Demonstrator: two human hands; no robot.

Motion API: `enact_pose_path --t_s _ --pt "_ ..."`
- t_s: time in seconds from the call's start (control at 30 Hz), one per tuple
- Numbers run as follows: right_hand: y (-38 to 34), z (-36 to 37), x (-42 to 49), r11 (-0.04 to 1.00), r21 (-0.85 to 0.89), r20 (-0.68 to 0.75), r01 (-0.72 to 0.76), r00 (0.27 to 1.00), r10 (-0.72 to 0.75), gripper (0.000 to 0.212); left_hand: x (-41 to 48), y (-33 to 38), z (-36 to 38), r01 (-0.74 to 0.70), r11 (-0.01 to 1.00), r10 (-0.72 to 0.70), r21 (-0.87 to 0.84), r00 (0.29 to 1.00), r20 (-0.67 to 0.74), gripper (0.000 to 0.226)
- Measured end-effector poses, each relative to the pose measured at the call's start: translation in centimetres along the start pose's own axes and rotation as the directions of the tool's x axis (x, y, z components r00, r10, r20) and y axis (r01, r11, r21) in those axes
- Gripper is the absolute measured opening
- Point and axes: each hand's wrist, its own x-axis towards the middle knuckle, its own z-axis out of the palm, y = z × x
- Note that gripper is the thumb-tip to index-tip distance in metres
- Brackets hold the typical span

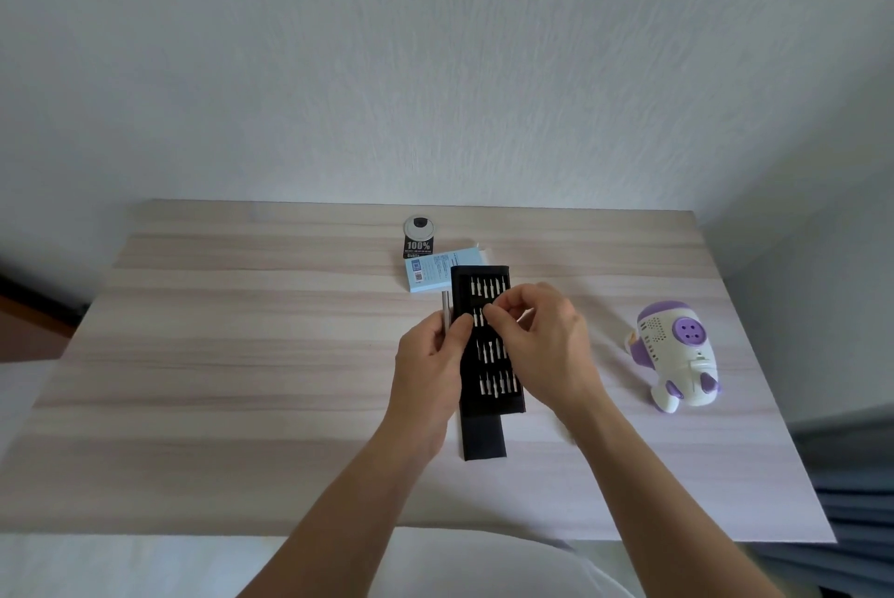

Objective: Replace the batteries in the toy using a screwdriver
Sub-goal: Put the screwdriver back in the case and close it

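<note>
While the left hand (pixel 430 360) gripped the silver cylindrical screwdriver handle (pixel 445 307), the right hand (pixel 546 341) pinched a steel bit (pixel 485 316) in the black case (pixel 493 399); a slack pinch could drop it. The white-and-purple plastic toy (pixel 677 355) lay rightward, untouched.

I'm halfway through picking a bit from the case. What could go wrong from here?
1. The right hand pinches a small bit over the bit case; it could slip from the fingers and roll across the table.
2. The bits in the case look alike from this view, so the one picked might not fit the toy or the screwdriver handle gripped in the left hand.
</note>
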Motion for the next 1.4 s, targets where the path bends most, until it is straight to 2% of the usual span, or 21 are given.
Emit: enact_pose_path --t_s 0.33,0.6,0.8,0.9,1.1,1.4 --pt "1.1 0.3 -0.2 0.983 0.011 -0.027 0.181 0.983 -0.181 0.015 0.5 0.4 0.0 -0.015 0.997 0.016 0.073 1.0 -0.001 0.021" --pt "2.2 -0.1 0.4 0.992 0.068 0.024 0.105 0.994 -0.107 0.011 0.4 -0.2 -0.1 -0.024 0.996 0.024 0.085 1.0 0.002 0.027" --pt "2.0 0.4 0.2 0.976 0.109 -0.018 0.189 0.982 -0.189 0.016 1.0 -0.4 -0.1 0.031 0.995 -0.03 0.091 0.999 -0.014 0.021" --pt "2.2 0.4 0.5 0.976 0.174 -0.027 0.134 0.991 -0.131 0.019 1.2 -0.6 -0.3 0.069 0.994 -0.067 0.079 0.997 -0.024 0.02" --pt "2.1 0.3 0.9 0.986 0.158 0.067 -0.054 0.997 0.043 0.021 0.9 -0.8 0.0 0.061 0.996 -0.059 0.07 0.998 -0.029 0.019" --pt "1.8 0.5 0.7 0.995 0.075 0.057 -0.059 0.997 0.055 0.013 1.0 -0.6 0.0 0.022 0.996 -0.019 0.092 0.999 -0.03 0.019"
